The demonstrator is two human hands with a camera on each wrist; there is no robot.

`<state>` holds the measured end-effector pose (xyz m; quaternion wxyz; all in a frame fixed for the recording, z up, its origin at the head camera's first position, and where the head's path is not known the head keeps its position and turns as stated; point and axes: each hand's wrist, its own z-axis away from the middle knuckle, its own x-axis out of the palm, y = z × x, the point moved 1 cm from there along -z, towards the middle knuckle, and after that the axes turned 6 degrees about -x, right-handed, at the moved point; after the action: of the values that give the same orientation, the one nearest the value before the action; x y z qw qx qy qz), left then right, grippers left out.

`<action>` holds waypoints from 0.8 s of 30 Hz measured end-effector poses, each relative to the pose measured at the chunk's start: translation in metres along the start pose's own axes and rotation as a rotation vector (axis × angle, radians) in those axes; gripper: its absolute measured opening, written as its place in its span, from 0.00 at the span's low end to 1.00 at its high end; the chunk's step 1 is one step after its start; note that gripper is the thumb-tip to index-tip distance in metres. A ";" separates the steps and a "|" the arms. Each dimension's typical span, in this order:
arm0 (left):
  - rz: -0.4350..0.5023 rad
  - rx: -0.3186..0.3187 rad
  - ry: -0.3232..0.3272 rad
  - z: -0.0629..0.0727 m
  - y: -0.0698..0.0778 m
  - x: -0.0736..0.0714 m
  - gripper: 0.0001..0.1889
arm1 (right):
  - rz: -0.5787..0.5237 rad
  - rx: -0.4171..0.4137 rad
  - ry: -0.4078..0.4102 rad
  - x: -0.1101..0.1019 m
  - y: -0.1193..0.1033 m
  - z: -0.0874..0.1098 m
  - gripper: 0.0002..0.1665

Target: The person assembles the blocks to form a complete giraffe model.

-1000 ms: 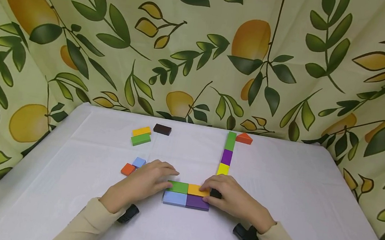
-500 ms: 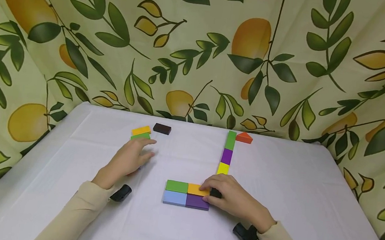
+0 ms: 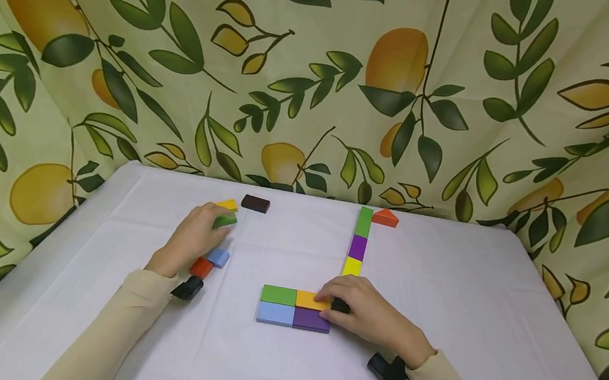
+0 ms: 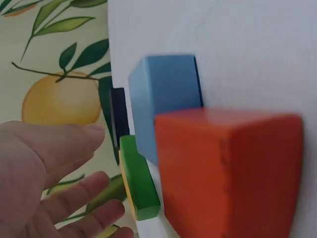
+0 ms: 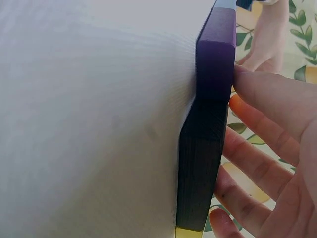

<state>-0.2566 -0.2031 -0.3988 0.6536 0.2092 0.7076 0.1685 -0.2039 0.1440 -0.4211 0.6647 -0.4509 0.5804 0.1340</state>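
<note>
Since the left hand (image 3: 189, 236) left the block rectangle (image 3: 278, 295), work seems turned to the loose green block (image 3: 226, 221).
Neither grips anything; the relaxed right hand (image 3: 365, 311) touches the purple block (image 3: 311, 321).

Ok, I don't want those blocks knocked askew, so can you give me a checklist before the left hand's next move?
1. Grip on the loose green block: cannot tell; the left hand is at it, but no firm hold shows.
2. Its yellow-orange neighbour clear of it: not ok; the left wrist view shows them side by side.
3. Four-block rectangle closed up: ok; the inner green block, light blue block, orange block and dark purple block show no clear gap.
4. Rectangle steadied: ok; the right hand touches its orange and dark purple blocks.
5. Black block against the yellow block: ok; no gap in the right wrist view.
</note>
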 end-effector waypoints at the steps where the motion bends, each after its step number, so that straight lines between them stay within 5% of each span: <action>1: -0.005 -0.013 -0.005 -0.002 -0.002 0.000 0.19 | -0.001 0.001 0.001 0.000 0.000 0.000 0.12; 9: -0.059 -0.054 -0.060 -0.011 -0.011 0.000 0.21 | -0.006 -0.006 -0.001 -0.002 -0.002 -0.001 0.12; 24: -0.063 -0.114 -0.154 -0.012 -0.006 0.002 0.23 | -0.019 0.003 -0.001 -0.002 0.000 0.000 0.12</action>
<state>-0.2696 -0.2069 -0.4032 0.7218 0.1616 0.6508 0.1712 -0.2043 0.1441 -0.4193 0.6670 -0.4551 0.5760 0.1271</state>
